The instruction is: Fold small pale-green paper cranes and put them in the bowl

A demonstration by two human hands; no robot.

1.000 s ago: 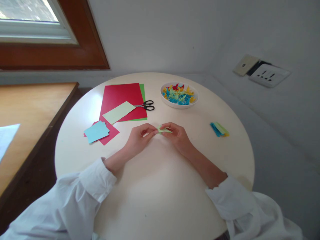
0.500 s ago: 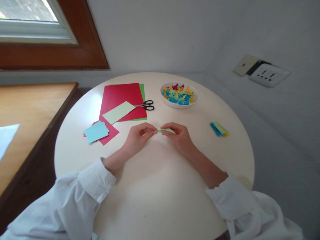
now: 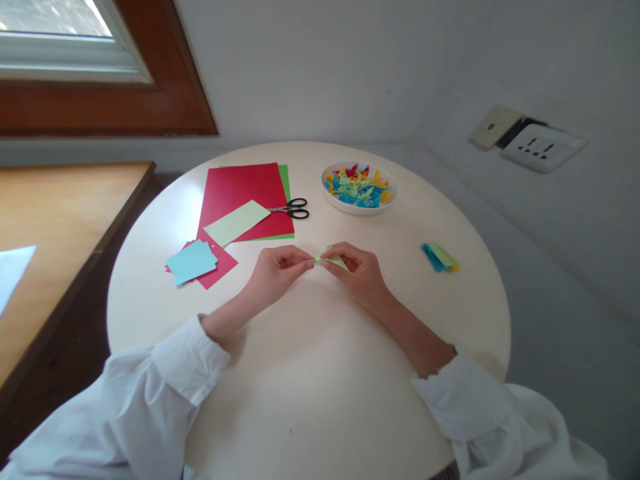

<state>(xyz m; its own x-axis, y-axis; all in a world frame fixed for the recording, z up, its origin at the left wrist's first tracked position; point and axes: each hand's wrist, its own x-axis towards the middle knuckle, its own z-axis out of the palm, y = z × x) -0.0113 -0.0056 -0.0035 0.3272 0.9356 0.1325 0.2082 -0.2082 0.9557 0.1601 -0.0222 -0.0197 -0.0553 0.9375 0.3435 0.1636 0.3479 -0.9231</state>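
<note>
Above the middle of the round white table [image 3: 310, 373], a small piece of folded pale green paper [image 3: 338, 262] is stretched between my two hands. My left hand [image 3: 281, 269] pinches its left end between thumb and fingers. On the other side my right hand [image 3: 359, 269] is closed on it the same way, with a pointed flap sticking out under the fingers. My fingertips hide part of the folds. Beyond my hands, a white bowl [image 3: 359, 210] holds many small folded paper shapes in yellow, blue, green and red.
Black-handled scissors [image 3: 297, 208] and a pale green strip [image 3: 237, 223] lie on red sheets [image 3: 245, 185] at the back left. Light blue cards [image 3: 193, 262] rest nearer on the left. A small stack of folded coloured papers [image 3: 440, 257] lies right. Wall sockets [image 3: 540, 147] are beyond.
The pale green paper's flap at my right hand is tilted a little more and shows more of its face. Both hands keep their pinch in nearly the same place.
</note>
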